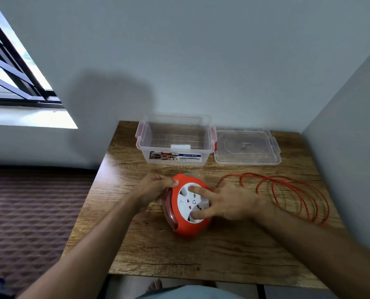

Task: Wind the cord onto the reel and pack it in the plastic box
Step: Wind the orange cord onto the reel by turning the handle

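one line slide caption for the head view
Left hand steadies the orange reel, right hand on its white face; cord loose, plastic box open.

Clear plastic box [175, 145], wood-grain table [201, 251]

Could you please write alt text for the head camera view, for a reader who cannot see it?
Two hands work an orange cord reel on a wooden table: the left hand grips its rim, the right hand presses its white face. Loose orange cord lies right; an open plastic box and its lid sit behind.
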`<state>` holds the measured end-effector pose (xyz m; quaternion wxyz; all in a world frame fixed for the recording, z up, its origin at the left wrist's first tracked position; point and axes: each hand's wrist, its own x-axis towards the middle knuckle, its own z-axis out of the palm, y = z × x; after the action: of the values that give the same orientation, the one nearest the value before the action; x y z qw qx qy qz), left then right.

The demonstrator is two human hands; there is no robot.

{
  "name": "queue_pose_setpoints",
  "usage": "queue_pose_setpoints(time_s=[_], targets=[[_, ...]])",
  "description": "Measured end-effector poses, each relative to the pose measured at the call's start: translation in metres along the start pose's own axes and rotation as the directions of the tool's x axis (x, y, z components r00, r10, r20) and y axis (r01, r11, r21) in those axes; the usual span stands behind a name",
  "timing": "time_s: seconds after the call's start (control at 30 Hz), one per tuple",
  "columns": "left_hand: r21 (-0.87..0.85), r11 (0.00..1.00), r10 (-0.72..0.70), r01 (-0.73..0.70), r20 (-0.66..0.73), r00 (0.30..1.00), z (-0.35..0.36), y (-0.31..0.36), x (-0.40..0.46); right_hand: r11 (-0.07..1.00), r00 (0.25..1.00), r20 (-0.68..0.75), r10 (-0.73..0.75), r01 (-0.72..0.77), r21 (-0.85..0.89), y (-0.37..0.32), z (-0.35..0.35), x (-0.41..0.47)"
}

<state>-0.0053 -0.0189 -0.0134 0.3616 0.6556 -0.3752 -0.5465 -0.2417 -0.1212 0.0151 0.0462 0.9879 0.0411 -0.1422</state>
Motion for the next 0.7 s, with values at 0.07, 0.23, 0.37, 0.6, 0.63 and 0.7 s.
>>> queue_pose_setpoints(time_s=[0.07,0.23,0.37,0.6,0.63,0.7], targets=[[0.069,0.997,-0.026,0.024,0.030,0.999,0.000,0.006,0.003,0.997,0.997,-0.025,-0.080,0.079,-0.022,0.008,0.003,0.002],[0.139,0.990,-0.007,0.003,0.033,0.999,-0.005,0.018,0.010,0.994,0.996,0.031,-0.082,0.084,-0.069,0.016,-0.002,0.010],[0.102,0.995,0.024,-0.022,-0.017,1.000,-0.012,0.023,0.012,0.994,0.997,0.072,-0.024,0.032,-0.107,0.020,-0.008,0.017],[0.118,0.991,0.065,-0.060,-0.041,0.997,-0.016,0.018,0.007,0.998,0.990,0.137,0.037,-0.029,-0.058,0.008,-0.019,0.038],[0.091,0.993,0.076,-0.072,-0.047,0.996,-0.017,0.017,0.006,0.992,0.986,0.114,0.120,-0.115,-0.043,0.006,-0.021,0.041],[0.022,0.994,0.112,-0.111,-0.056,0.992,-0.019,0.013,0.004,0.935,0.934,0.049,0.353,-0.353,0.007,0.001,-0.024,0.044]])
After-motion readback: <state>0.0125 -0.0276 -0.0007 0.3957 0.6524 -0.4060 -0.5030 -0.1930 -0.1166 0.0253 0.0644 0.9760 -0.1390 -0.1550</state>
